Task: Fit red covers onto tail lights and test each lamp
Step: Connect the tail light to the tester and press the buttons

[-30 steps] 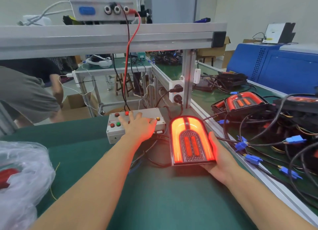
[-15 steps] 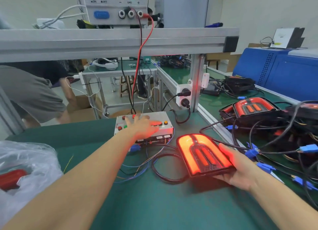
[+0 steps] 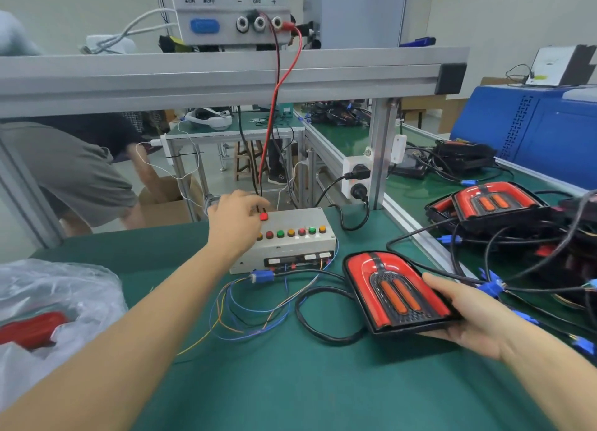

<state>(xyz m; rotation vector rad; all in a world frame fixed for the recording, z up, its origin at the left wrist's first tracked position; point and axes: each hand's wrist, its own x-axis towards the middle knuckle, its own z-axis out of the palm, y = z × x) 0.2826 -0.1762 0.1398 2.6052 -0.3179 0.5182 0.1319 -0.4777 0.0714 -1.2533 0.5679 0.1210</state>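
The arch-shaped red-covered tail light (image 3: 397,293), gripped lower right by the right hand (image 3: 468,317), has gone dark; the left hand (image 3: 237,219), fingers curled, apparently leaves the grey button box (image 3: 290,237), so this lamp's test looks finished.

Glossy red plastic tail light (image 3: 395,293), matt green table mat (image 3: 290,382)

A switch box (image 3: 290,243) sat at the centre of the frame on the bench (image 3: 290,382), with a tail light (image 3: 397,293) lower right of it and a plastic bag (image 3: 55,314) at the left edge. More tail lights (image 3: 491,204) lay among cables (image 3: 517,253) at the right edge, and a power supply (image 3: 232,11) stood on the shelf (image 3: 193,78) at top centre.
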